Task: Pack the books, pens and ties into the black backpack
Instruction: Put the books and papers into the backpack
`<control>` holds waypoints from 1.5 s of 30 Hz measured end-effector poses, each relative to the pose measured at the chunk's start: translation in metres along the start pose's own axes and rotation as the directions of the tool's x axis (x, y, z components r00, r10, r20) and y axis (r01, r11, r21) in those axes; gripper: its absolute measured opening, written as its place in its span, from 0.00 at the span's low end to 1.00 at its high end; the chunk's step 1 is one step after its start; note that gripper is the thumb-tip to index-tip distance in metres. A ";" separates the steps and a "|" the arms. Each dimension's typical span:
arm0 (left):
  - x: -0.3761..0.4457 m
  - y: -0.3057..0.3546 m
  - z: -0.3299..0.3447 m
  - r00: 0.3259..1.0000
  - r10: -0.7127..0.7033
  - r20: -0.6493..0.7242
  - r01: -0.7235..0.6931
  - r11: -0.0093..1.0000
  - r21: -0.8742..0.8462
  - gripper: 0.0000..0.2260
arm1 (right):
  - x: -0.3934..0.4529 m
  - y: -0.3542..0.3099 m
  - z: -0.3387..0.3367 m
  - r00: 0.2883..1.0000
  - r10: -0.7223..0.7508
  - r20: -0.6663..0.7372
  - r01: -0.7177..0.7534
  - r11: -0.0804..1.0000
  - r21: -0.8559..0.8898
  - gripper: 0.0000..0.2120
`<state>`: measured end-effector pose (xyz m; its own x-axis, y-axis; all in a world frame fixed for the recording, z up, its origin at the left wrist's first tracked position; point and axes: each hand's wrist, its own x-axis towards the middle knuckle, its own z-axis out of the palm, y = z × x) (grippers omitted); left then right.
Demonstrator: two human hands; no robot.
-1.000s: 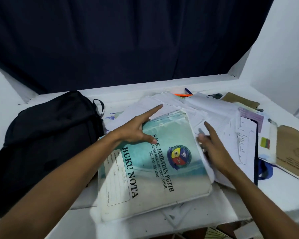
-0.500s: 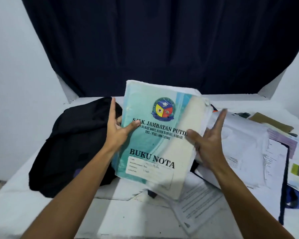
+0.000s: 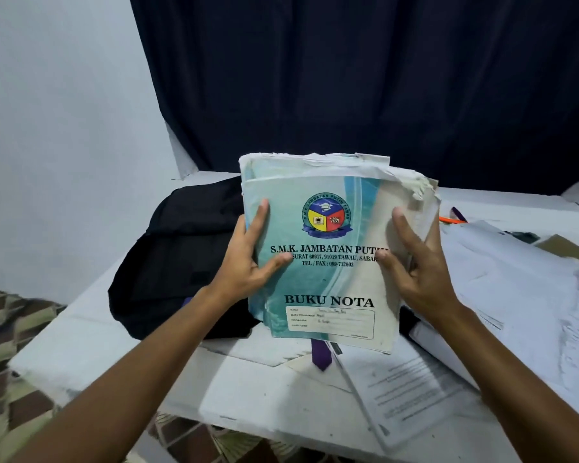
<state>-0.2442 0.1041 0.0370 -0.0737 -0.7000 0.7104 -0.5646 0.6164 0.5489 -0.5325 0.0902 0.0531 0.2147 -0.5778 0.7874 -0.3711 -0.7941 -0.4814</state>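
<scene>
Since half a second ago the stack of notebooks [image 3: 328, 248] has been raised higher and squared upright, front cover facing the camera. The left hand [image 3: 248, 259] grips its left edge, thumb across the cover; the right hand [image 3: 415, 262] clasps the frayed right edge. Behind it the black backpack [image 3: 178, 255] lies slumped on the white table [image 3: 141, 355]; its contents cannot be seen. A purple tie [image 3: 321, 355] pokes out below the stack, beside loose printed papers [image 3: 411, 392]. A dark curtain [image 3: 348, 78] hangs behind.
</scene>
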 end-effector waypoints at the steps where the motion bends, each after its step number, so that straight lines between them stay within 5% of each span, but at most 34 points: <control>1: 0.001 0.000 -0.001 1.000 0.006 0.023 -0.005 1.000 -0.011 0.40 | -0.004 0.002 -0.001 1.000 0.013 0.006 -0.013 1.000 0.009 0.31; 5: 0.001 -0.003 -0.002 0.993 0.043 0.106 -0.045 0.999 0.012 0.42 | -0.018 0.011 0.000 0.999 -0.010 0.052 0.007 0.997 0.073 0.26; 12: -0.002 -0.004 0.010 0.995 -0.048 0.090 0.057 0.994 -0.091 0.46 | -0.013 0.024 0.002 0.991 0.025 0.131 -0.019 0.999 -0.048 0.36; 16: 0.005 0.005 0.015 0.990 -0.124 0.064 0.135 0.969 -0.206 0.47 | -0.006 0.019 0.004 0.999 0.033 0.008 -0.032 0.999 -0.021 0.40; 25: -0.020 0.019 0.034 0.993 -0.116 -0.012 0.110 0.970 -0.218 0.45 | -0.023 0.010 -0.002 0.985 -0.063 -0.160 0.046 0.994 -0.104 0.26; 33: 0.007 0.004 0.014 0.987 0.043 0.157 -0.032 0.997 -0.075 0.48 | -0.030 0.019 -0.024 0.987 0.036 0.158 -0.010 0.987 -0.161 0.34; 36: 0.009 0.007 0.021 0.989 0.081 0.121 -0.073 0.995 -0.070 0.47 | -0.043 0.021 -0.024 0.965 0.141 0.221 -0.098 0.976 -0.194 0.36; 45: -0.020 0.003 0.049 0.998 -0.022 -0.056 0.016 0.994 -0.106 0.40 | -0.041 0.020 0.010 0.997 0.077 -0.032 -0.080 0.990 -0.118 0.35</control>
<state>-0.2843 0.1024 0.0027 -0.0155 -0.6921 0.7216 -0.4752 0.6401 0.6037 -0.5398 0.0962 0.0068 0.1566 -0.6309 0.7599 -0.4911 -0.7173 -0.4943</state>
